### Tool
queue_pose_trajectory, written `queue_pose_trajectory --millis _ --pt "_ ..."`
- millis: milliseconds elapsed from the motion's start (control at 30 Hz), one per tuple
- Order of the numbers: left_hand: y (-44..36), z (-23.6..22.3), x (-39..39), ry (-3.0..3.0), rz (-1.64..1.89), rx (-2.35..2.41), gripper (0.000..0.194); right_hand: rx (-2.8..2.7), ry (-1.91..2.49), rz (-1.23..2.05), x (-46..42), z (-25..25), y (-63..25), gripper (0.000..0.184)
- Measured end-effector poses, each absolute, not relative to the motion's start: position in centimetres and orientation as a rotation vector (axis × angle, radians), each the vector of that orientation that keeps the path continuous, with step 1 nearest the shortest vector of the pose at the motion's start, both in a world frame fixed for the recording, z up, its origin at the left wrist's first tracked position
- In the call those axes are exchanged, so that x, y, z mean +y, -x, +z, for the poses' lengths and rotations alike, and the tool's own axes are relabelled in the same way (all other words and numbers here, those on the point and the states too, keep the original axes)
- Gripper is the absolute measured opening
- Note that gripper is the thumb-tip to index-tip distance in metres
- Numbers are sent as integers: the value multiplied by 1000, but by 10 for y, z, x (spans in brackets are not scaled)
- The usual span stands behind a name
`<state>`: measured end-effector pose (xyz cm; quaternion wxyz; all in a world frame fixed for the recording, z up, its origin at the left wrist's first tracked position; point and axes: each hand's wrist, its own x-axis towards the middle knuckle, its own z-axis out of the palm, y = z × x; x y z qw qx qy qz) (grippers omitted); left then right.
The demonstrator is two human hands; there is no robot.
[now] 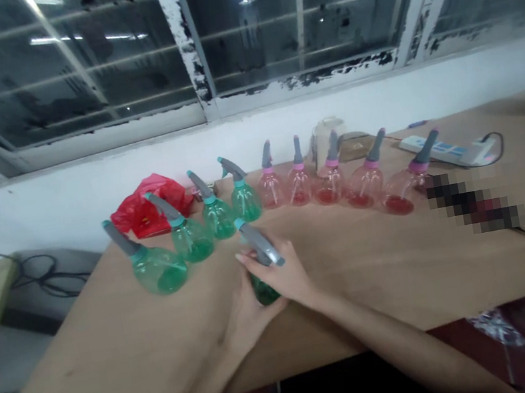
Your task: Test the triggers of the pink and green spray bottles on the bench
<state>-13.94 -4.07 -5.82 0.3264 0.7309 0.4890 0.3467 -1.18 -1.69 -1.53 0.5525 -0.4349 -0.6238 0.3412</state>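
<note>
A green spray bottle (265, 292) with a grey and teal spray head is held in front of me, near the middle of the table. Its body is wrapped from below and the left by my left hand (248, 311). Higher up, my right hand (287, 275) is closed around the bottle's neck, just under the spray head; the fingers partly hide the collar. Beyond my hands, several green spray bottles (220, 219) stand in a curved row on the left. The row continues rightward with several pink spray bottles (329, 186) holding red liquid at the bottom.
A crumpled red plastic bag (156, 198) lies behind the green bottles. A white power strip (452, 151) is at the back right, near a pixelated dark object (472, 203) with cables. The wooden table (118, 357) meets a white wall under windows.
</note>
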Motion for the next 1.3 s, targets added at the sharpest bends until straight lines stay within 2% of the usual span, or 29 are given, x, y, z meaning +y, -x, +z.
queue_pose_trajectory --millis 167,367,433,633,767,867,1233,1300 --pt "196 -63 -73 -1714 1062 1631 86 -1676 834 810 -25 -9 73 37" --pt "259 -55 -107 -1457 1360 1700 65 -1960 628 896 -37 -22 110 77" --pt "279 -53 -112 -1367 1373 1732 65 -1973 660 947 -40 -24 108 76" --pt "320 -52 -97 -1226 1544 1854 73 -1863 784 865 -23 -13 100 44" --pt "325 -43 -82 -1223 1572 1808 71 -1903 805 769 5 -7 114 34" --pt "325 -37 -76 -1223 1573 1824 67 -1936 799 732 23 -4 127 36" --pt "336 -54 -68 -1254 1625 1816 71 -2045 815 563 49 7 176 68" --pt "336 -53 -68 -1265 1606 1829 67 -2067 845 539 51 6 185 68"
